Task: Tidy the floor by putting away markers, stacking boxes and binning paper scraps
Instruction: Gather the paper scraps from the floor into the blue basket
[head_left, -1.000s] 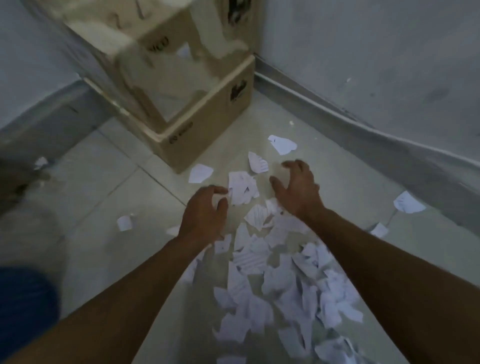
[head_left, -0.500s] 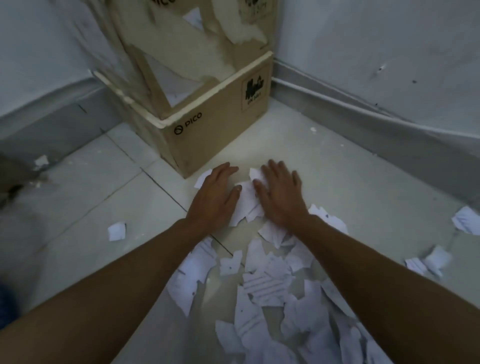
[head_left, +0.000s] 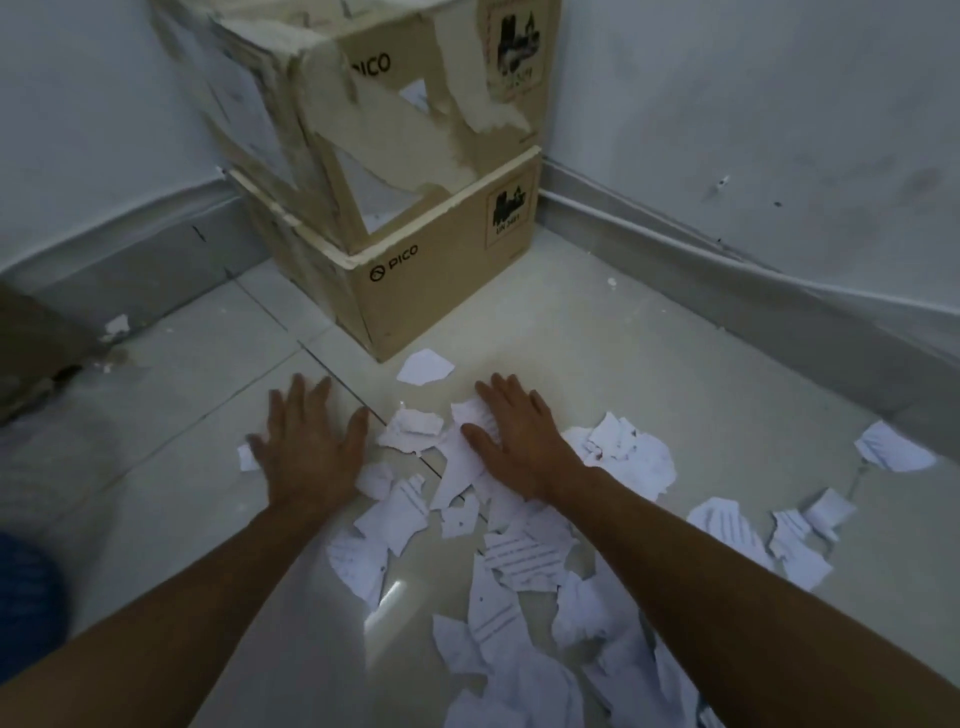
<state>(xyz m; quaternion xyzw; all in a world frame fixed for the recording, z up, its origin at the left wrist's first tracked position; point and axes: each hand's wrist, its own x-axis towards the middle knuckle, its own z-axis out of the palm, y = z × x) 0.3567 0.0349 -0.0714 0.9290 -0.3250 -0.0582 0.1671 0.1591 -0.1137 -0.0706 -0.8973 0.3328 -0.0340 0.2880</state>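
White torn paper scraps (head_left: 524, 556) lie scattered over the pale tiled floor, from between my hands down to the bottom edge. My left hand (head_left: 306, 441) lies flat on the bare tile, fingers spread, just left of the pile, holding nothing. My right hand (head_left: 514, 436) presses flat on a scrap at the top of the pile, fingers apart. One loose scrap (head_left: 426, 366) sits ahead of both hands, near the lower cardboard box (head_left: 441, 291). A torn upper cardboard box (head_left: 374, 104) is stacked on it in the corner.
Walls with grey skirting (head_left: 727, 270) meet behind the boxes. More scraps (head_left: 893, 454) lie to the right near the wall. A small scrap (head_left: 117, 325) rests by the left skirting. Something blue (head_left: 26, 597) shows at the lower left edge.
My hands have spread apart; the left slid off the scraps onto bare tile at the left. The view has pulled back, showing more of the stacked boxes.
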